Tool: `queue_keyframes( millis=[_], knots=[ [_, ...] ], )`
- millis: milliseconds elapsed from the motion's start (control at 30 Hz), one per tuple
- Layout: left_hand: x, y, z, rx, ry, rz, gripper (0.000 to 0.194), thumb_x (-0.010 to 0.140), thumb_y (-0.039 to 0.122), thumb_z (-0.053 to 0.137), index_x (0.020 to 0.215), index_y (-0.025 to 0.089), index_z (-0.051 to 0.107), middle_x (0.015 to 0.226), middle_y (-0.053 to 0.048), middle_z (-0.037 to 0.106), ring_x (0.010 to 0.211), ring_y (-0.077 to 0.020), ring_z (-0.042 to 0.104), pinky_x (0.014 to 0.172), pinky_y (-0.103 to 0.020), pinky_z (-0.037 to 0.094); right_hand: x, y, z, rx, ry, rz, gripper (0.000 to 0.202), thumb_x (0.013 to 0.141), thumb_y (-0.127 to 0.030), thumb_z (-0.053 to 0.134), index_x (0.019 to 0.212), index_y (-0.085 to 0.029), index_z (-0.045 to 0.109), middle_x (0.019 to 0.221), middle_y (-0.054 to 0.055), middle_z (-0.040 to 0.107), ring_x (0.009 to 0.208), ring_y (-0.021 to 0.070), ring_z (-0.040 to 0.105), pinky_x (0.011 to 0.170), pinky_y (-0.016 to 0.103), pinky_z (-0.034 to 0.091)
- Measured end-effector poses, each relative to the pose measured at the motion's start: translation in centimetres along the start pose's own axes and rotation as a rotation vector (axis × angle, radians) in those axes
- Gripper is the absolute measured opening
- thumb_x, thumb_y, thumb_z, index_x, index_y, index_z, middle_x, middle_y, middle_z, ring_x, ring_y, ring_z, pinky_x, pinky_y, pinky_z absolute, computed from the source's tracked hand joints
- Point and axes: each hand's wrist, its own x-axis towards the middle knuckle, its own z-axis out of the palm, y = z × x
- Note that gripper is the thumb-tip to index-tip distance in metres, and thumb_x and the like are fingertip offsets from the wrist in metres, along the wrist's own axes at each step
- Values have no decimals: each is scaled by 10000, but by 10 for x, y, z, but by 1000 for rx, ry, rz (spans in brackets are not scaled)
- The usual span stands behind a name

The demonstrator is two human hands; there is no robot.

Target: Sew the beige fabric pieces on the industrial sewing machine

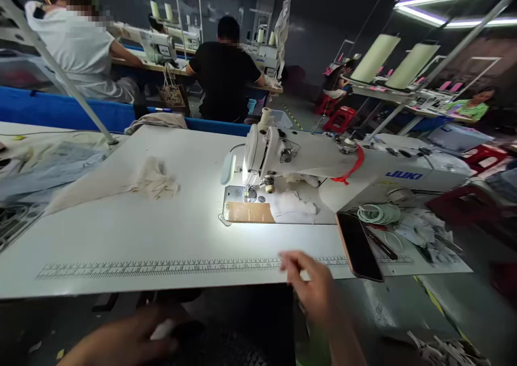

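Note:
My right hand [311, 285] hovers over the table's front edge, near the printed ruler [177, 268]. Its fingers are bent and slightly apart, with nothing visible between them. Low in the view, my left hand [133, 333] is below the table edge, dark and smeared by motion. A small white patch shows beside its fingers; whether the hand holds it I cannot tell. Beyond my hands stands a white sewing machine [307, 156], its lamp lit over the needle area. A tan strip [248, 212] lies on its bed, with white cloth [294, 207] beside it.
Beige fabric [155, 180] lies on the white tabletop [194, 236], left of the machine. At right are a phone [359, 247], a coil of pale cord [378, 214] and cloth scraps [424, 231]. Thread cones [375, 59] stand above. People sit at other machines behind.

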Motion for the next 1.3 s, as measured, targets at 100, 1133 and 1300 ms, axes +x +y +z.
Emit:
queue_keyframes(
  millis=[100, 1133, 1300],
  knots=[
    [26, 100, -40, -185, -247, 327, 237, 931, 427, 559, 1131, 358, 666, 1116, -4, 705, 1001, -181, 655, 833, -275, 546, 63, 26, -30, -460, 287, -79, 230, 957, -291, 459, 916, -188, 660, 964, 91, 691, 767, 182, 633, 709, 293, 481],
    [214, 154, -71, 45, 639, 350, 165, 1004, 268, 347, 880, 216, 442, 661, 29, 549, 594, -131, 544, 594, -244, 398, 113, 92, -35, -668, 374, -139, 161, 932, -241, 438, 981, -185, 580, 1009, 86, 634, 804, 190, 619, 588, 266, 381],
    [163, 107, -106, 288, 713, -30, 169, 982, 240, 392, 863, 203, 506, 797, -36, 653, 777, -197, 629, 702, -300, 424, 119, 91, -30, -840, 404, -88, 193, 946, -273, 452, 979, -155, 602, 985, 118, 629, 735, 189, 584, 578, 283, 376]
  ],
)
